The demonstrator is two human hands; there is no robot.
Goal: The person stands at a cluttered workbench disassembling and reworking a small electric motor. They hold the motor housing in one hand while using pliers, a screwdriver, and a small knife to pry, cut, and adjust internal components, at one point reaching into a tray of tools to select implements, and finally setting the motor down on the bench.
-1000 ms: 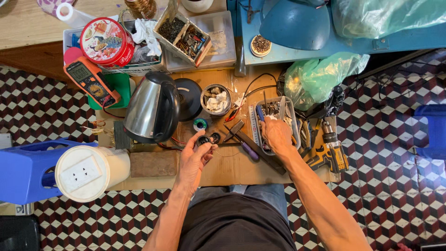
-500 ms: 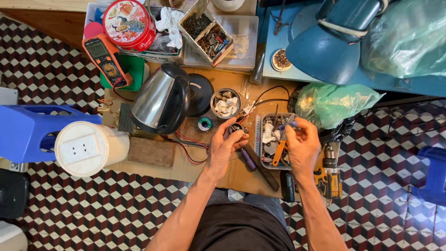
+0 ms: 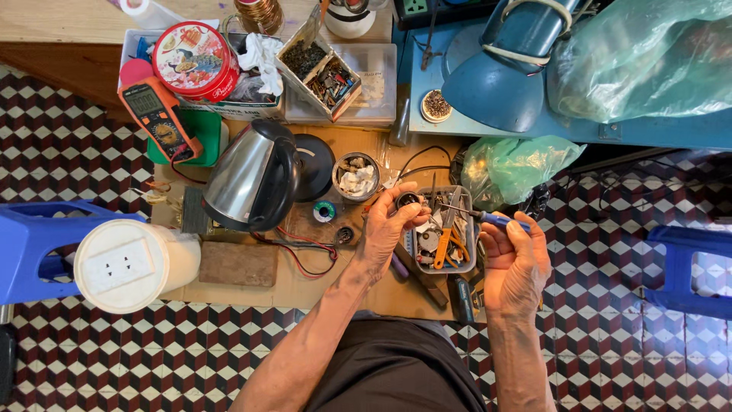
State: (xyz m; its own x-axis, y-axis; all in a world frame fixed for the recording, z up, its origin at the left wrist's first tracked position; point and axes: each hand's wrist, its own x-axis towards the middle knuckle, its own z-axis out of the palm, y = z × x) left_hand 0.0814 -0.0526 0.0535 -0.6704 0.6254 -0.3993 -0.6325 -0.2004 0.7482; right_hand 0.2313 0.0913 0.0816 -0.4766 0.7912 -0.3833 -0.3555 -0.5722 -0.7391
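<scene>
My left hand (image 3: pixel 390 227) is shut on a small dark round part (image 3: pixel 408 201) held above the low wooden board (image 3: pixel 252 294). My right hand (image 3: pixel 515 258) grips a blue-handled screwdriver (image 3: pixel 488 218), whose thin shaft points left at that part. Between and under the two hands sits a grey tray of tools (image 3: pixel 444 233) with orange-handled pliers in it. A steel kettle (image 3: pixel 252 181) with a black handle lies to the left of my left hand, next to its black round base (image 3: pixel 314 164).
A small tin of bits (image 3: pixel 357 175), a solder spool (image 3: pixel 325 211) and red and black wires (image 3: pixel 301 252) lie near the kettle. An orange multimeter (image 3: pixel 158 118), a red round tin (image 3: pixel 191 52) and parts boxes (image 3: pixel 324 72) stand behind. A white drum with sockets (image 3: pixel 130 263), blue stools (image 3: pixel 30 244), a green bag (image 3: pixel 511 168).
My right hand has lifted out of the grey tray with the blue-handled screwdriver and now points it at the part. My left hand has raised the small part nearer the tray.
</scene>
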